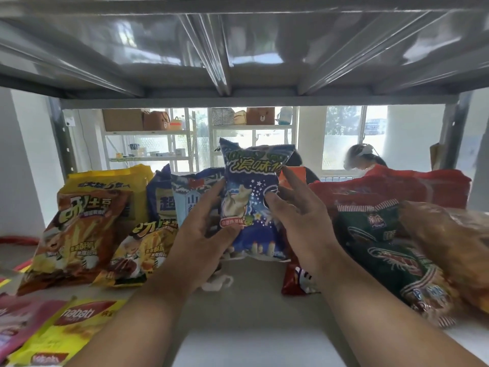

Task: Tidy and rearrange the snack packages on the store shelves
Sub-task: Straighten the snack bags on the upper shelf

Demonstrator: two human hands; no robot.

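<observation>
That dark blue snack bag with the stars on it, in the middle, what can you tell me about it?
The dark blue bag is a glossy, puffy plastic packet with crimped ends, printed with white stars, a pale cartoon figure, green-outlined lettering and a small red label. It stands upright mid-shelf, its bottom edge at the shelf surface. The left hand grips its left edge, and the right hand pinches its right side. Other snack packets crowd behind and beside it.

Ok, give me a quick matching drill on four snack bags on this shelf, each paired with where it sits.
Things:
1. blue bag
2. green bag
3. nabati bag
4. orange fries bag

Places:
A. far left, upright
B. centre, between both hands
C. front left corner, lying flat
D. right, leaning

Pairs: 1-B, 2-D, 3-C, 4-A
</observation>
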